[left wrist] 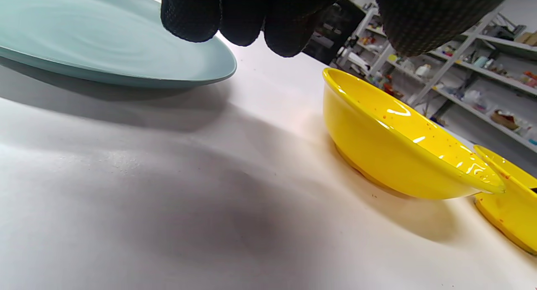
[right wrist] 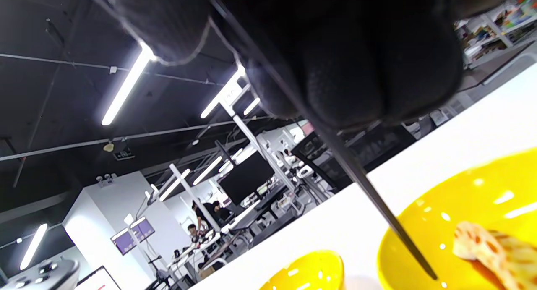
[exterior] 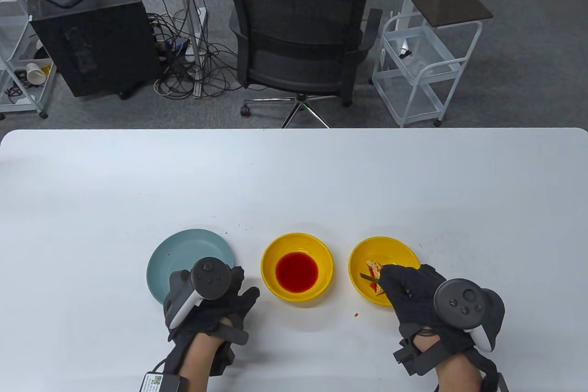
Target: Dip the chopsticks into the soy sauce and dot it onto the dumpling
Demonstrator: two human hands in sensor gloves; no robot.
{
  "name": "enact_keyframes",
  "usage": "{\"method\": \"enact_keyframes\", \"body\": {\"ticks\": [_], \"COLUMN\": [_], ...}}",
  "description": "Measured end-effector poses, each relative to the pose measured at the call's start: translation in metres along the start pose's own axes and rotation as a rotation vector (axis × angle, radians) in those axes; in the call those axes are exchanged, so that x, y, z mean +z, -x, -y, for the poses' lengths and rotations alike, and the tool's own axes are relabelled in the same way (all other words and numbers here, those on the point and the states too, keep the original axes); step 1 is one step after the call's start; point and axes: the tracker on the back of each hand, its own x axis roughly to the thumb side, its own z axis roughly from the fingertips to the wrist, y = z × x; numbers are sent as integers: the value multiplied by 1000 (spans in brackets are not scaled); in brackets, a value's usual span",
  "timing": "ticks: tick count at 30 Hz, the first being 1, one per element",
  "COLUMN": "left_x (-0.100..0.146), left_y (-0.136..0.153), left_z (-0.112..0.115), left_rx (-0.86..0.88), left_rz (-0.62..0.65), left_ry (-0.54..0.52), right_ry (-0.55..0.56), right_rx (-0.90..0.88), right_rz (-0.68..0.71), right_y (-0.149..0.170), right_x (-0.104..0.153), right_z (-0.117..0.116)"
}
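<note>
A yellow bowl (exterior: 271,272) in the middle holds red sauce (exterior: 296,271); its outer wall shows in the left wrist view (left wrist: 390,155). A second yellow bowl (exterior: 395,249) to the right holds a sauce-stained dumpling (exterior: 374,267), which also shows in the right wrist view (right wrist: 495,248). My right hand (exterior: 404,293) grips dark chopsticks (exterior: 367,277) over the near side of that bowl, their tips beside the dumpling; in the right wrist view one stick (right wrist: 377,202) slants down into the bowl (right wrist: 461,197). My left hand (exterior: 216,300) rests empty on the table by the blue plate.
A pale blue plate (exterior: 183,249) lies left of the sauce bowl, partly under my left hand; it also shows in the left wrist view (left wrist: 105,50). Small red sauce specks dot the white table (exterior: 294,180). An office chair (exterior: 298,42) stands beyond the far edge.
</note>
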Motion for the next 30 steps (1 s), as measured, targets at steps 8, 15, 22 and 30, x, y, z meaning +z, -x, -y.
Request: {"method": "enact_keyframes", "body": {"ticks": [8,15,22,30], "left_x": [0,0,0,0], "left_y": [0,0,1,2], "left_z": [-1,0,-1,-1], "left_rx": [-36,-38,-40,-36], "left_rz": [-13,-11,-14,-19], "left_ry": [-19,-16,-14,-15], "right_ry": [97,85,-48,-215], "right_rx": [28,-68,-137,10], "right_rz": [-62,61,244,262], "right_y": [5,-2,-26,-34], "right_x": [2,2,5,6], "right_z": [8,-1,-48,-88]}}
